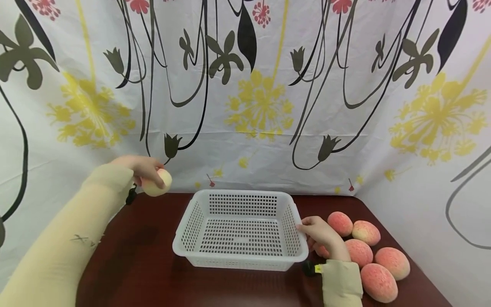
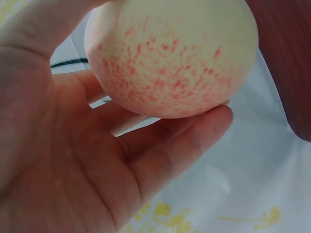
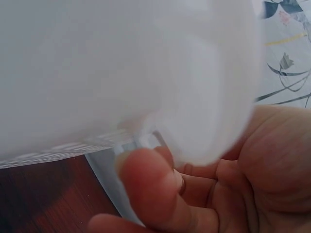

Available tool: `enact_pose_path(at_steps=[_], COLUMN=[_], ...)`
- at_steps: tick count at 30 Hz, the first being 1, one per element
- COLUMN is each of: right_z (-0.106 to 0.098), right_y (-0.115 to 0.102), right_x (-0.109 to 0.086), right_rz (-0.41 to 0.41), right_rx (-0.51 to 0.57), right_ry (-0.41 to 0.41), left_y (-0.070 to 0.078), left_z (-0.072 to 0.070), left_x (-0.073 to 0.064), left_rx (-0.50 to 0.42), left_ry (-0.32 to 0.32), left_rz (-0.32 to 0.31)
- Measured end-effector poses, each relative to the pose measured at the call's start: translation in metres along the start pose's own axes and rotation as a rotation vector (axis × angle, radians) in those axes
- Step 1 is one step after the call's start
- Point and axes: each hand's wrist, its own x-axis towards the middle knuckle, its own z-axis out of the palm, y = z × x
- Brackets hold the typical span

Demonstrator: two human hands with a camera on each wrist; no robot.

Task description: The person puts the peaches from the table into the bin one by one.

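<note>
Up at the back left, my left hand [image 1: 140, 165] grips a pale yellow peach [image 1: 164, 181] above the table's far edge. In the left wrist view, red speckles cover the lower side of that peach [image 2: 170, 63], with the fingers beneath it and the thumb at its upper left. A white perforated plastic basket [image 1: 241, 259] stands upright mid-table with nothing inside. My right hand [image 1: 321, 233] holds the basket's right rim. Seen from the right wrist, its fingers [image 3: 150, 187] curl under the blurred white rim [image 3: 209, 97].
Several pink-red peaches [image 1: 379, 282] lie grouped on the right of the dark red-brown table [image 1: 230, 288], close to my right wrist; one is partly hidden behind the right hand. A white flower-printed curtain [image 1: 261, 162] hangs along the back and both sides.
</note>
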Motion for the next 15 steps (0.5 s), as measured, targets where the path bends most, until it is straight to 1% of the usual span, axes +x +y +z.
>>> enact_pose_path(at_steps=[3,5,11,15], right_z=[0.0,0.001,0.003,0.002], right_y=[-0.001,-0.002,-0.001,0.001], right_x=[0.001,0.001,0.001,0.0], right_rz=[0.003,0.002,0.011,0.006], right_rx=[0.004,0.012,0.033,0.035], right_ry=[0.01,0.01,-0.002,0.001], left_y=[0.007,0.012,0.027,0.038], left_z=[0.0,0.001,0.005,0.01], left_x=[0.007,0.012,0.023,0.031], left_rx=[0.025,0.041,0.061,0.072], left_ry=[0.014,0.016,-0.009,-0.023], left_rz=[0.057,0.085,0.12,0.138])
